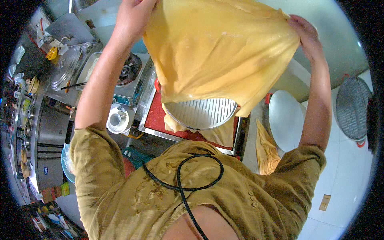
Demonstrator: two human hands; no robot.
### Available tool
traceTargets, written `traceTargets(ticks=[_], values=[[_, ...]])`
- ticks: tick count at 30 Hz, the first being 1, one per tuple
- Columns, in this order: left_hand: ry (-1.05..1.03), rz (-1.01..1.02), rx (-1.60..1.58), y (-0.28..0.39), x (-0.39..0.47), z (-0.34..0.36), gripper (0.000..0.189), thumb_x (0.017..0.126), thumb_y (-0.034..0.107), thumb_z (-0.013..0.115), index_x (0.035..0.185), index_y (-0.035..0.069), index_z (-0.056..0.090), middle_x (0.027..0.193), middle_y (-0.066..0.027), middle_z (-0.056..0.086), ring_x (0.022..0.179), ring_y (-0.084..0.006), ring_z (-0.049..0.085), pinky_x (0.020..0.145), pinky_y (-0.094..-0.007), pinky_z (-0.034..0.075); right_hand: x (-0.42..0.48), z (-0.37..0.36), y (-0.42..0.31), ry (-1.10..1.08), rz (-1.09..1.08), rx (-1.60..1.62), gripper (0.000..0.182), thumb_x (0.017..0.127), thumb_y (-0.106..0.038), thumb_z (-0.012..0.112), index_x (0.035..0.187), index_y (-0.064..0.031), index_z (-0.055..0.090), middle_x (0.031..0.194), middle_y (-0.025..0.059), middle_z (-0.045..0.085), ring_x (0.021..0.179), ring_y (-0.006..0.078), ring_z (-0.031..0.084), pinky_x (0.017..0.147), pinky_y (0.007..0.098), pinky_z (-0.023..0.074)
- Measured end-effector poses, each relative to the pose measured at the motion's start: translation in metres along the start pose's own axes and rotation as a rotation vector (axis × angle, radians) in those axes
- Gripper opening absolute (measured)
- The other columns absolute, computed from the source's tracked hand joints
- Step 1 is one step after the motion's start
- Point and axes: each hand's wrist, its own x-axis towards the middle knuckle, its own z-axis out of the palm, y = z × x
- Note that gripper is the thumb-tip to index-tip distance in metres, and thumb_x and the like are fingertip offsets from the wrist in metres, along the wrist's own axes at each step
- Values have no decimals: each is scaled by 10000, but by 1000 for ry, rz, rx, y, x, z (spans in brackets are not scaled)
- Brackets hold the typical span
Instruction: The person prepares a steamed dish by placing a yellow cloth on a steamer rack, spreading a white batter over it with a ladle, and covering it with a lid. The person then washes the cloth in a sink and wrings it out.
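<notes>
A large, damp-looking yellow cloth hangs stretched between my raised hands. My left hand grips its upper left edge; the fingertips are partly hidden by the cloth and the picture's top edge. At the upper right corner, my right hand pinches the fabric. Below the cloth's lower edge shows a round slotted metal steamer tray, its far part covered from view. Bunched pale yellow cloth pokes out beneath the tray's left rim, and a flat piece lies at its front right. Both rest on a red surface.
Left stand a cooktop burner, a white container and a glass lid. Right of the red surface, a round metal disc leans beside another crumpled yellow cloth. A round perforated tray hangs on the right wall.
</notes>
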Motion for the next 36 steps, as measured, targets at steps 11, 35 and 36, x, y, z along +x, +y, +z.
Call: traceTargets(ticks=[11,35,36], values=[[247,-445,464,-193,-176,-133,215,881,166,495,836,-8,612,733,-82,596,620,-157,519,537,-302,396,-12,190,54,-53,-501,-152,389,833,-235,623,1175,-55,581,1154,154,596,1067,288,555,925,365,432],[-1223,487,984,-376,-179,254,220,829,173,522,996,90,638,1092,-139,568,1135,-318,494,990,-468,367,-265,256,261,-306,247,-313,184,805,-150,621,848,24,580,837,188,589,846,334,554,732,407,448],[-1252,451,1001,-382,-177,252,205,792,160,556,962,86,644,1101,-129,567,1136,-307,492,974,-474,369,-267,256,261,-271,289,-159,175,820,-152,620,847,14,570,820,157,584,805,288,550,708,368,439]])
